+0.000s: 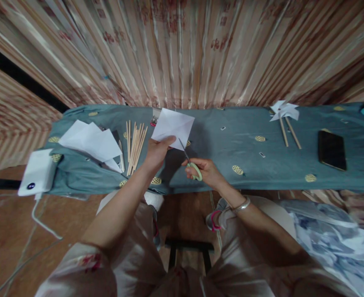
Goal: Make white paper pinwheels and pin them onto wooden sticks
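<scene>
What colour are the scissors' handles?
Light green; the scissors show best in the head view, the only one.

Matt white paper square (176, 126) at centre; scissors (194, 170) with smooth, pale green plastic-looking handles beneath. Bare wooden sticks (136, 149) centre-left. Glossy black phone (332, 150) at right. Teal cloth (212, 165) throughout the middle.
</scene>
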Demonstrator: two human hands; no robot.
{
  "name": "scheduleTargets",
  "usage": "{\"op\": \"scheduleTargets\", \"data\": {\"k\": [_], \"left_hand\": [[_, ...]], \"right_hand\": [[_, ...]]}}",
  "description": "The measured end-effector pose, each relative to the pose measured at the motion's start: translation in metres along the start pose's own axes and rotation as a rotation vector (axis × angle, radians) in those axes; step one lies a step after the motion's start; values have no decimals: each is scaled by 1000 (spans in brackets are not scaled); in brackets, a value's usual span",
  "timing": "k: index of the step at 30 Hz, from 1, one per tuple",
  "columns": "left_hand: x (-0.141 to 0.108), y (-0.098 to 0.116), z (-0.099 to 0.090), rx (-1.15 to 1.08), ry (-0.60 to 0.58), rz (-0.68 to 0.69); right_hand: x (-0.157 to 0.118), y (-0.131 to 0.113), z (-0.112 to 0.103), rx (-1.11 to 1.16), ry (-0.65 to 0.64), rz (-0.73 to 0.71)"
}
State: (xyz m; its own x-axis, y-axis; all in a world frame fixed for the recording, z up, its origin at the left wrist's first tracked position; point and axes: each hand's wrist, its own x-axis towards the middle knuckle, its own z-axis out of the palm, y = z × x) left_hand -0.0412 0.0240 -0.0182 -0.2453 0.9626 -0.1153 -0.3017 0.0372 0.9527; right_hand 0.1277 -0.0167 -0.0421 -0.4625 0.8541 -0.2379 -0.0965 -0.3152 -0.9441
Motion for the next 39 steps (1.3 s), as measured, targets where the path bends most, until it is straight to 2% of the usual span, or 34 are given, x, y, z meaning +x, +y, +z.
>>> {"op": "scheduleTargets", "data": {"k": [20,39], "left_hand": [[-4,-1,0,31,-65,-18],[-5,-4,2,29,-64,-22]], "right_hand": [[1,-1,-2,-19,26,10],[1,-1,-2,-18,41,-1]]}}
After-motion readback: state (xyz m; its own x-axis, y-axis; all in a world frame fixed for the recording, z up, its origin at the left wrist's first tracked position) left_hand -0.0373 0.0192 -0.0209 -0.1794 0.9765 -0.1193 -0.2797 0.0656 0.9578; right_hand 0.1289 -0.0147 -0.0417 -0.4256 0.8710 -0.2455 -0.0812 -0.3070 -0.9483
